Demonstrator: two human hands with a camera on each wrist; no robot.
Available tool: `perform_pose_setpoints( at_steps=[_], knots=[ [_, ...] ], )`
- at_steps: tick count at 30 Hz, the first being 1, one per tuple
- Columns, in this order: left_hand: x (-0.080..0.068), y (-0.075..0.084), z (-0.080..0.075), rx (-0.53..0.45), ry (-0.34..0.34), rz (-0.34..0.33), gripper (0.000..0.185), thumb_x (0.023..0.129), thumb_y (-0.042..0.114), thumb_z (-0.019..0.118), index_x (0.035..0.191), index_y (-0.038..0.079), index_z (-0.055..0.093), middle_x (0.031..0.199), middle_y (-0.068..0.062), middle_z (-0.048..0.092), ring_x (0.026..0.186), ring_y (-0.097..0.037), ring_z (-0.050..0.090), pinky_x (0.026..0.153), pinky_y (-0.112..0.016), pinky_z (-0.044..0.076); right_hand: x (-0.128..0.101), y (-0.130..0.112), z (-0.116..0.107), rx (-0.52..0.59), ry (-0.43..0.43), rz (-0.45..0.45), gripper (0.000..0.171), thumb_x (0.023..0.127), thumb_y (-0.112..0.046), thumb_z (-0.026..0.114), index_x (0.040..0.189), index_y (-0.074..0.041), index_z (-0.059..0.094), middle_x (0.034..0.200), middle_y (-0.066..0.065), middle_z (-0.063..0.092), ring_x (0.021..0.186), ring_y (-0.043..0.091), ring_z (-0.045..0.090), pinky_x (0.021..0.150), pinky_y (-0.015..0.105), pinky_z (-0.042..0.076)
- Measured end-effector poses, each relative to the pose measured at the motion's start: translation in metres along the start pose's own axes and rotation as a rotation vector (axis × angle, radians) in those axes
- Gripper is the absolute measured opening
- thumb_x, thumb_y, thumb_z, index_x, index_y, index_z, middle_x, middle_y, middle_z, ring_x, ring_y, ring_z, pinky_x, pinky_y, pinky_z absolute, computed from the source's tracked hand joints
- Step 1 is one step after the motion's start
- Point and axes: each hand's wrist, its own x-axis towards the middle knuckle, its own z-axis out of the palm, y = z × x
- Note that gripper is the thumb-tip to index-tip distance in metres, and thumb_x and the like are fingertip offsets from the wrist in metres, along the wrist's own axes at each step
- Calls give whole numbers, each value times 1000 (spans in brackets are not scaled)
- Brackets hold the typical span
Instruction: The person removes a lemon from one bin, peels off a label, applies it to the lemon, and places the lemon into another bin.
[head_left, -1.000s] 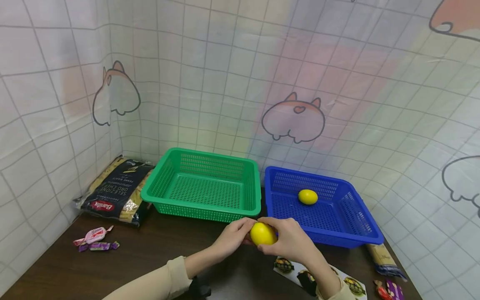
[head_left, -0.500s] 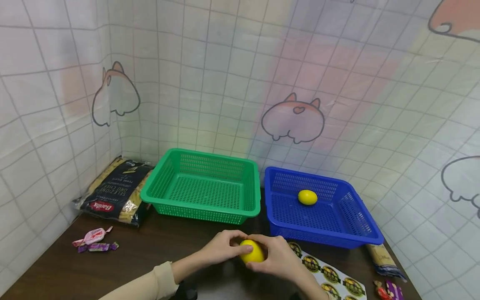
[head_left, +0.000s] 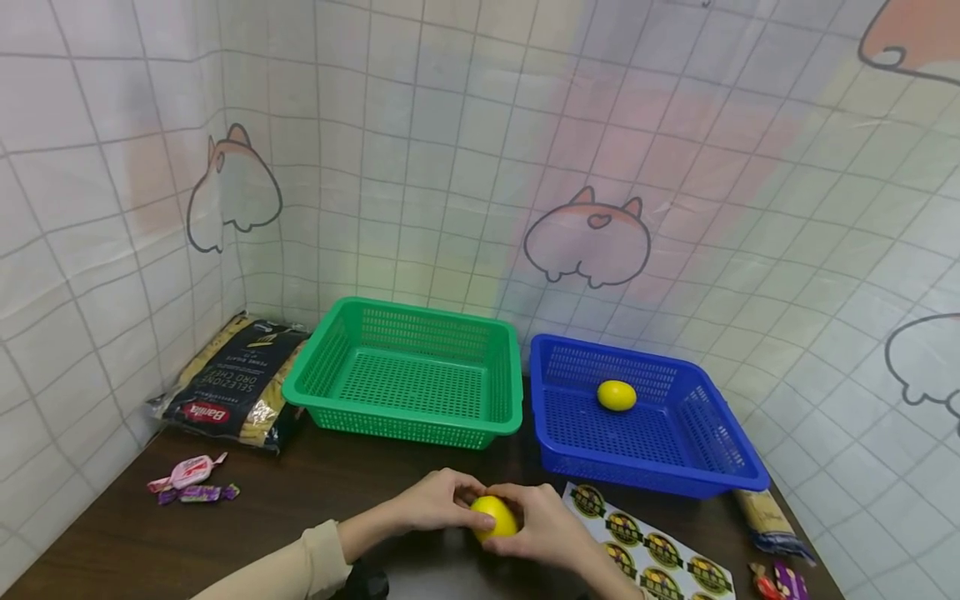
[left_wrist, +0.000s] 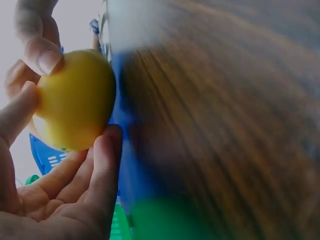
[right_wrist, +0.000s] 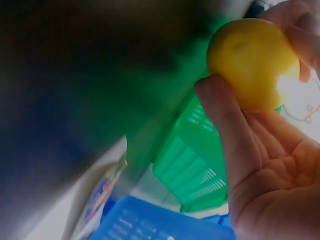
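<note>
Both hands meet low over the dark wooden worktop (head_left: 300,508), just in front of the two baskets. The left hand (head_left: 435,502) and the right hand (head_left: 542,527) each curl their fingers round the same yellow lemon (head_left: 493,517), pinching it between them from opposite sides. The left wrist view shows a thumb and fingertips pressed on the lemon's smooth skin, and the right wrist view shows the same fruit cupped against a palm and thumb.

Behind the hands sits a green basket (head_left: 408,417) with nothing in it, and just beside it a blue basket (head_left: 652,475) holding a second lemon (head_left: 617,395). A sheet of round stickers (head_left: 648,550) lies on the worktop close to the right hand. A bag of pasta (head_left: 225,383) rests at the far left, with wrapped candies (head_left: 191,482) in front of it.

The likely trouble lies in the shared grip. The lemon looks round and slick, so if one hand lets go before the other has a firm hold, it could slip and roll across the worktop. It might also land on the sticker sheet and shift it.
</note>
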Motion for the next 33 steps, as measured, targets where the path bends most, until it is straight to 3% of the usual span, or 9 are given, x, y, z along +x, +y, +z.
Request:
perform_pose_setpoints(
  at_steps=[11,17,21,24,28,33],
  knots=[
    [2,-1,1,97,33,30,46,91,44,69,122,10,66,120,-7,71,100,-16,73,84,-27,60,4,-1,2,46,-22,188,51,83,-52,74,114,-11,73,87,-3,74,66,-2,57,55,18,45],
    [4,2,4,243,37,82,71,74,54,83,128,11,63,121,-5,69,87,0,64,75,-17,54,3,2,2,80,-32,237,51,88,-51,69,113,-6,73,88,3,75,68,4,61,56,20,48],
    [4,7,10,384,67,115,74,68,48,89,126,10,64,115,-2,70,84,4,57,73,-14,51,4,2,3,126,-39,258,55,89,-57,66,111,-6,73,78,-1,71,58,3,57,51,22,46],
    [5,11,13,433,81,114,72,68,47,89,125,10,66,111,0,71,82,4,56,71,-14,50,4,4,0,141,-58,253,56,90,-57,64,112,-6,72,75,-2,71,55,3,58,50,23,47],
    [5,14,13,453,75,98,72,68,46,88,127,12,65,116,1,72,87,3,59,75,-15,51,2,10,-12,117,-35,256,52,92,-51,64,115,-5,72,84,2,75,65,6,63,56,23,50],
    [3,11,11,470,55,89,77,68,45,89,133,13,63,127,0,70,103,-4,64,85,-21,53,-6,23,-31,73,65,321,44,92,-41,68,117,-5,71,94,6,77,79,14,70,63,26,55]
  ],
)
